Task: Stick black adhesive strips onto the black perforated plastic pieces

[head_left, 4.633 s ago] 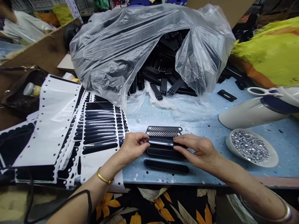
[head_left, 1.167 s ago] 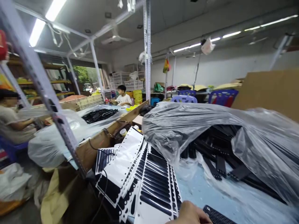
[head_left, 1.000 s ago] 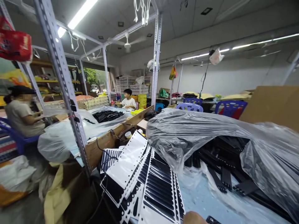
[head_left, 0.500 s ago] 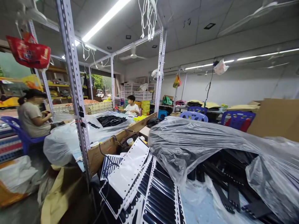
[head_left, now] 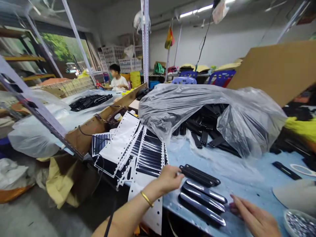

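Note:
My left hand (head_left: pixel 171 178), a yellow bangle on its wrist, has its fingers curled closed by the left ends of the black strips. What lies inside the curl, if anything, is hidden. Right beside it are black perforated strips (head_left: pixel 199 175) on the blue table. In front of these, three glossy black strips (head_left: pixel 201 204) lie side by side. At their right ends is my right hand (head_left: pixel 254 214), fingers stretched out and apart from the strips, holding nothing visible. White sheets of glossy black stickers (head_left: pixel 149 154) are spread left of my left hand.
A clear plastic bag (head_left: pixel 177 102) of black pieces (head_left: pixel 203 138) covers the table's back. At the right edge stands a bowl of small shiny parts (head_left: pixel 300 223). A wooden board (head_left: pixel 84 131) and metal post (head_left: pixel 37 108) border the left. A person (head_left: pixel 118 79) sits beyond.
The view has swung down and to the right. Both my hands, the strips and the bowl now show. The seated person at the far left is out of view.

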A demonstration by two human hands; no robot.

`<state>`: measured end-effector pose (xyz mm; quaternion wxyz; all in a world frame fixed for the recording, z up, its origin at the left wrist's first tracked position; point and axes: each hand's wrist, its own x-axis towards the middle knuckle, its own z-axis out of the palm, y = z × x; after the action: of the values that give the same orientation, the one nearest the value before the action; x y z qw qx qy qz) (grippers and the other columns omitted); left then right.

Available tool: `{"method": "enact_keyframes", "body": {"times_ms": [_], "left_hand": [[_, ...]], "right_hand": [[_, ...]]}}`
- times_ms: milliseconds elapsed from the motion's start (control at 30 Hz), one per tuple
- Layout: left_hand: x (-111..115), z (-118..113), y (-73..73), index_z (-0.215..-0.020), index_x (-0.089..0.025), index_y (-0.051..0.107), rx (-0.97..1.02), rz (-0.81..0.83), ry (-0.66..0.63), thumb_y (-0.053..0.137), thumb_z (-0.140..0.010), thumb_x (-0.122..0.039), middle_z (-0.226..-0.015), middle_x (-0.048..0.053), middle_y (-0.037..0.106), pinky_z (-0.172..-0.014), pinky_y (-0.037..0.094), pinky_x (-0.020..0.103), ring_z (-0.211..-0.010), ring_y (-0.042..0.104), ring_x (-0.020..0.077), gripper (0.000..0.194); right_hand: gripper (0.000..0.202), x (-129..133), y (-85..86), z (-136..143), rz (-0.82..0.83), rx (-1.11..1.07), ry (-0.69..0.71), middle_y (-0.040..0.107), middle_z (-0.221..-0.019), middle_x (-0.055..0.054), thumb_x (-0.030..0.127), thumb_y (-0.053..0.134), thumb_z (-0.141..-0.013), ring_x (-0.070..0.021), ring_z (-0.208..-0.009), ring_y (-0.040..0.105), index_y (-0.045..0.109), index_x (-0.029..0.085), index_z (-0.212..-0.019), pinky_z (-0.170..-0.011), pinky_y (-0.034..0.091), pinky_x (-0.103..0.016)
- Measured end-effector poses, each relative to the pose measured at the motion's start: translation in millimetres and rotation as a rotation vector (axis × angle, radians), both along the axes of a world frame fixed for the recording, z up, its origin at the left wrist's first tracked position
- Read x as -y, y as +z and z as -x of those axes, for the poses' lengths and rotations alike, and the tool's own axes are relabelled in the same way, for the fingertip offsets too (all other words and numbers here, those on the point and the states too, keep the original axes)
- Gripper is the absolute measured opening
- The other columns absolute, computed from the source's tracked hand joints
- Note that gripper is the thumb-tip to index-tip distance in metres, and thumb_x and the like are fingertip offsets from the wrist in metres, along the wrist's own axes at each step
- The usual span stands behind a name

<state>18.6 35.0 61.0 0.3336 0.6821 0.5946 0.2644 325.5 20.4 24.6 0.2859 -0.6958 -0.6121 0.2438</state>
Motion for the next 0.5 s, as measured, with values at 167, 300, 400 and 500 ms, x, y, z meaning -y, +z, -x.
{"method": "enact_keyframes", "body": {"times_ms": [167,300,400,500], "left_hand": [[43.9,101.1,-1.7,-0.07,-0.018,0.071,0.318,-0.211,0.468,0.061,-0.077,-0.024,-0.065,0.002,0.068,-0.061,0.046,0.024,-0.063,0.062,0.0156,0.013],[67.2,151.3,-11.3,-0.074,-0.015,0.066,0.536,-0.001,0.836,0.068,-0.068,-0.021,-0.06,0.0,0.065,-0.052,0.05,0.023,-0.059,0.065,0.0163,0.009],[72.6,150.6,-16.4,-0.086,-0.012,0.064,0.632,0.107,0.851,0.07,-0.066,-0.021,-0.059,0.0,0.065,-0.045,0.05,0.023,-0.055,0.066,0.0172,0.023],[71.7,135.7,-15.8,-0.096,-0.008,0.062,0.845,0.196,0.781,0.075,-0.062,-0.023,-0.061,0.003,0.067,-0.037,0.041,0.019,-0.05,0.064,0.0151,0.039]], "right_hand": [[0.027,24.0,38.0,35.3,-0.244,-0.002,0.107,0.077,-0.069,-0.005,0.05,0.069,-0.073,-0.0284,-0.062,0.074,0.079,0.026,-0.081,-0.054,0.06,-0.034],[0.015,47.5,43.4,122.7,-0.532,-0.058,0.388,0.077,-0.08,-0.004,0.036,0.065,-0.084,-0.0216,-0.068,0.073,0.075,0.025,-0.087,-0.063,0.059,-0.03],[0.014,50.1,25.1,187.4,-0.506,-0.135,0.564,0.072,-0.077,-0.005,0.025,0.057,-0.09,-0.0183,-0.064,0.068,0.071,0.022,-0.091,-0.057,0.056,-0.027],[0.015,41.8,1.4,226.7,-0.462,-0.109,0.632,0.069,-0.075,-0.006,0.021,0.054,-0.087,-0.0189,-0.062,0.065,0.069,0.019,-0.09,-0.057,0.054,-0.03]]}}
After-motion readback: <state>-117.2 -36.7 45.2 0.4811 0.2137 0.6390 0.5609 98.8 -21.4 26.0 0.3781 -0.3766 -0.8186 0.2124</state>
